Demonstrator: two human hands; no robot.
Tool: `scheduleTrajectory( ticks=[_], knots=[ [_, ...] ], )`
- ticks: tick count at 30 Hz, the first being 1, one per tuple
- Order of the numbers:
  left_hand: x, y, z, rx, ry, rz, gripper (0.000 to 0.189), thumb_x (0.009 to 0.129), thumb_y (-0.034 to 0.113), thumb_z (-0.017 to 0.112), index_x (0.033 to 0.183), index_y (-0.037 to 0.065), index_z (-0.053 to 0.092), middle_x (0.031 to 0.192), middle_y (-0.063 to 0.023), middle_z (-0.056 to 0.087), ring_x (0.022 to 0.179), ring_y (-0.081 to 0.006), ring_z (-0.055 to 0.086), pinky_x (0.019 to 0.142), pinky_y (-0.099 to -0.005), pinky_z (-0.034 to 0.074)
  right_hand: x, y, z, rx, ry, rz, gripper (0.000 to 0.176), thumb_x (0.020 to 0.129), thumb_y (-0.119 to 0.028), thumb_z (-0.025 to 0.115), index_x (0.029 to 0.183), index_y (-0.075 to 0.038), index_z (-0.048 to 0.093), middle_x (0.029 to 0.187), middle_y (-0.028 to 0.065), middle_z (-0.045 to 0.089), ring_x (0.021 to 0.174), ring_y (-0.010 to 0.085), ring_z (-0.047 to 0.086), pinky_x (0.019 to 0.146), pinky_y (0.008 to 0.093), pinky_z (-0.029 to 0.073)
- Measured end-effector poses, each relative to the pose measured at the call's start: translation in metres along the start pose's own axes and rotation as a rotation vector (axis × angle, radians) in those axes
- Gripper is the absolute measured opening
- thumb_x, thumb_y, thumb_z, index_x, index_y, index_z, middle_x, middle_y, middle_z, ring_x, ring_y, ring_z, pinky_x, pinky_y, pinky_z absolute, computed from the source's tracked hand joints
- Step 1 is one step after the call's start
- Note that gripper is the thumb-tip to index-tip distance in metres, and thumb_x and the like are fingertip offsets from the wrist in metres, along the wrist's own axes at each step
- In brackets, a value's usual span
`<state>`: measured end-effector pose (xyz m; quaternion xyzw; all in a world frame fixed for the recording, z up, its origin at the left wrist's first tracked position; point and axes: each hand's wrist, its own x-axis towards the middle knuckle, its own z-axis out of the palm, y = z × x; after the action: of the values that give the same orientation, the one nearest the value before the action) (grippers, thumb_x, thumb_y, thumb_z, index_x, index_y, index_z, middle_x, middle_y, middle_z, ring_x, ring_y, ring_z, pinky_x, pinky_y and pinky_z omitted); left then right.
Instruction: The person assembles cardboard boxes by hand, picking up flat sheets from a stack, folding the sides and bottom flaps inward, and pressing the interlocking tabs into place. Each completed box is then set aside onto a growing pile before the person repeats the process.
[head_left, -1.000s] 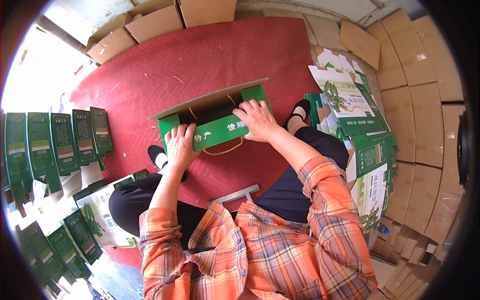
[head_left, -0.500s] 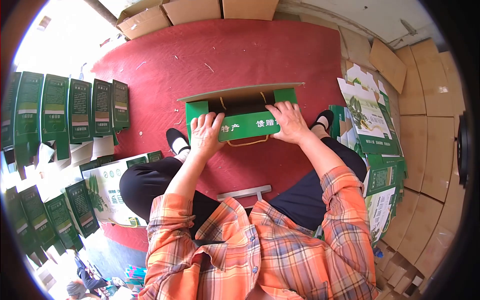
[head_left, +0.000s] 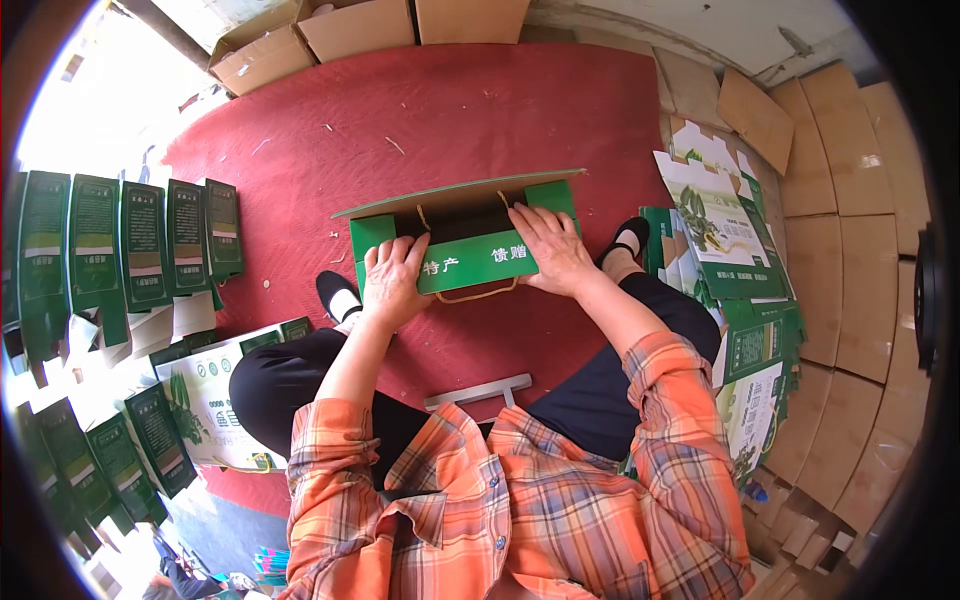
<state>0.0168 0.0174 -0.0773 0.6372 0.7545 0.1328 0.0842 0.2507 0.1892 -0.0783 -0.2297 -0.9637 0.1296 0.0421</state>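
A green cardboard gift box with white lettering stands between my feet on the red carpet, its top open and its inside dark. My left hand grips the near panel at its left end, fingers bent over the upper edge. At the right end, my right hand holds the same panel, fingers curled over the rim. A rope handle loops out below the panel, and two cord ends hang inside the far wall. The far lid flap tilts away from me, brown underside showing.
Rows of green boxes stand on the left beside a white printed box. Flat printed cartons pile up on the right, before stacked brown cartons. A grey metal bar lies between my legs. Open brown cartons line the far edge.
The whole view has shifted slightly, so everything sits a little further left. Both hands keep nearly the same hold on the box.
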Motion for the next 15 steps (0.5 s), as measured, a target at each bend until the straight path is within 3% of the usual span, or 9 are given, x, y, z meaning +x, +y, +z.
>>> scheduleTrajectory(
  ticks=[7,15],
  knots=[
    [-0.001,0.001,-0.006,0.053,-0.084,0.072,0.093,0.058,0.032,0.083,0.14,0.011,0.044,0.124,-0.0101,0.051,0.117,-0.0302,0.047,0.1,-0.0443,0.034,0.004,-0.001,-0.002,-0.039,-0.094,0.028,0.094,0.064,-0.031,0.08,0.143,-0.009,0.036,0.146,0.0118,0.041,0.139,0.0281,0.032,0.115,0.0492,0.022],
    [0.011,-0.001,-0.013,-0.016,-0.025,0.076,0.076,0.063,0.029,0.08,0.131,0.011,0.05,0.112,-0.0096,0.056,0.111,-0.0294,0.051,0.094,-0.0433,0.037,0.011,-0.016,-0.038,-0.054,-0.178,0.075,0.1,0.062,-0.024,0.082,0.147,-0.012,0.032,0.153,0.012,0.029,0.144,0.0291,0.02,0.114,0.0578,0.019]
  ],
)
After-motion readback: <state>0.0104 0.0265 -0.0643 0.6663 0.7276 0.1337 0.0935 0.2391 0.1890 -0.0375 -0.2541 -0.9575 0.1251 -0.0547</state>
